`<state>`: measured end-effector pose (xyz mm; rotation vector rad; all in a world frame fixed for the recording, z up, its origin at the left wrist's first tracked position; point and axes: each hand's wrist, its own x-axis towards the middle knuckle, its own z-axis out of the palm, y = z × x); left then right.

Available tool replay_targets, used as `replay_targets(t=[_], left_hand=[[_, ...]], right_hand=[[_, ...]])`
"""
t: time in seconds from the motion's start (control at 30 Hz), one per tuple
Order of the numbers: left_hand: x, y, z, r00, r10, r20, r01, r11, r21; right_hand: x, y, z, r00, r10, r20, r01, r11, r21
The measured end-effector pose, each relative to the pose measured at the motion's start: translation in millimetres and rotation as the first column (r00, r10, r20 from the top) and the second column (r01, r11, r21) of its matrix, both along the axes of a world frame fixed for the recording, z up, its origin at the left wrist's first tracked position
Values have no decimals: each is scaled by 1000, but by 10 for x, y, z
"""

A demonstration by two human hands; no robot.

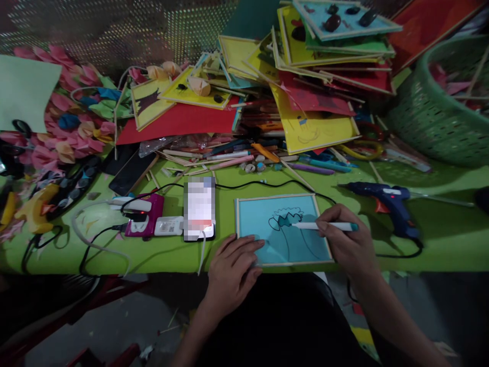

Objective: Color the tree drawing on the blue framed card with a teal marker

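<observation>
A light blue card [263, 216] framed with wooden sticks lies near the front edge of the green table [451, 239]. A dark outline drawing, partly filled in teal, sits on its upper half. My right hand [344, 242] is closed round a white marker with a teal cap [324, 226], its tip on the drawing. My left hand [233, 267] rests flat with fingers stretched out on the card's lower left corner.
A phone [199, 208] lies left of the card, beside a pink power strip [145, 216] with cables. A blue glue gun [385, 196] lies to the right. Stacked framed cards [313, 127], paper flowers [69, 127], pens and a green basket [439, 112] crowd the back.
</observation>
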<state>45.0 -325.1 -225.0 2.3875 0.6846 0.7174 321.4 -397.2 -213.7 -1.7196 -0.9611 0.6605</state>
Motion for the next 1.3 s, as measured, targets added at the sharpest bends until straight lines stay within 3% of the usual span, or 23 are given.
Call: replay_targets(t=[0.77,1.3], left_hand=[[-2,-9,-9,1000,7,1,-7,1000,-7],[8,2,8,1000,8,-10,-8,1000,-3]], right_hand=[[-27,39,19,994,-11,105,9,1000,19],[0,-12,1,1000,-1,4,1,1000,9]])
